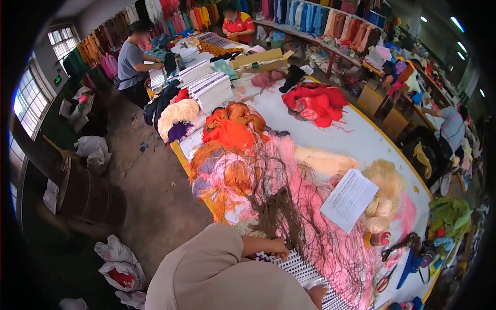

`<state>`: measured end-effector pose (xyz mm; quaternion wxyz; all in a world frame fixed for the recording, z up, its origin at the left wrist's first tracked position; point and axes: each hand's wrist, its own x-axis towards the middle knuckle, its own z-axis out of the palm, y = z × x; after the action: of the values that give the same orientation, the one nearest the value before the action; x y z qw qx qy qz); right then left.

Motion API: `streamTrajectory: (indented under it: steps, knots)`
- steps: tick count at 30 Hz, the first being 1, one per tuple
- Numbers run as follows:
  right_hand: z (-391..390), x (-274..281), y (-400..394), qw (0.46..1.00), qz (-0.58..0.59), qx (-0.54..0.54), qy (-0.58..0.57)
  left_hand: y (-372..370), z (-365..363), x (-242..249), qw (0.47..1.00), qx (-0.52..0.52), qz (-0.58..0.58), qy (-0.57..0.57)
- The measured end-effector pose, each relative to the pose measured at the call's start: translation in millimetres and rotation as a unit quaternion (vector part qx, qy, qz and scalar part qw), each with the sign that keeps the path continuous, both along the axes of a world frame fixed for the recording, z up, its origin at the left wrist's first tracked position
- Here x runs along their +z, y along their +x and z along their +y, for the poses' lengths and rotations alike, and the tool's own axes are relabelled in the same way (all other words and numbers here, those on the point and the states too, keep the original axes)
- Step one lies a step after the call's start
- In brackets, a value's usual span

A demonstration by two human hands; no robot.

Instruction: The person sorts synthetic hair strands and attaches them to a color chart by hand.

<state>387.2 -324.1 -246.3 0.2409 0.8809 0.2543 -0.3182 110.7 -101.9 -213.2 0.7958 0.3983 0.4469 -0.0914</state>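
Note:
My left hand rests at the upper left end of a stack of white cards with dark markings, beside a dark brown yarn skein. Its fingers are curled, and whether they hold something is too small to tell. Lower right, my right hand lies over the same cards, partly hidden by my sleeve, its fingers unclear. Pink yarn with loose brown strands spreads beside the cards. A printed paper sheet lies on the yarn.
Orange yarn, red yarn and white card stacks lie farther up the table. Scissors are at lower right. People stand at the far end and at right. A barrel stands left.

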Motion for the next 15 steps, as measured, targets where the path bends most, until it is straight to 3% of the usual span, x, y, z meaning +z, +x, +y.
streamTrajectory:
  steps: [3, 10, 11, 13, 15]
  knots:
    - [20, 41, -14, 0.998, 0.022, -0.004, -0.056, -1, 0, -8, 1.0, -0.012, 0.002, 0.015]
    - [15, 36, -8, 0.998, 0.046, -0.011, -0.035, 0, 0, 0, 1.0, -0.014, 0.014, 0.011]
    - [-8, -13, 9, 0.995, 0.021, 0.094, -0.028, -1, 1, 4, 0.999, -0.028, 0.025, 0.03]
    - [-8, -8, 4, 0.993, 0.024, 0.108, -0.034, 0, 0, 3, 0.999, -0.001, 0.027, 0.019]
    - [-2, 11, -4, 0.999, 0.027, 0.031, -0.001, 1, 0, -4, 1.0, -0.011, 0.006, 0.012]
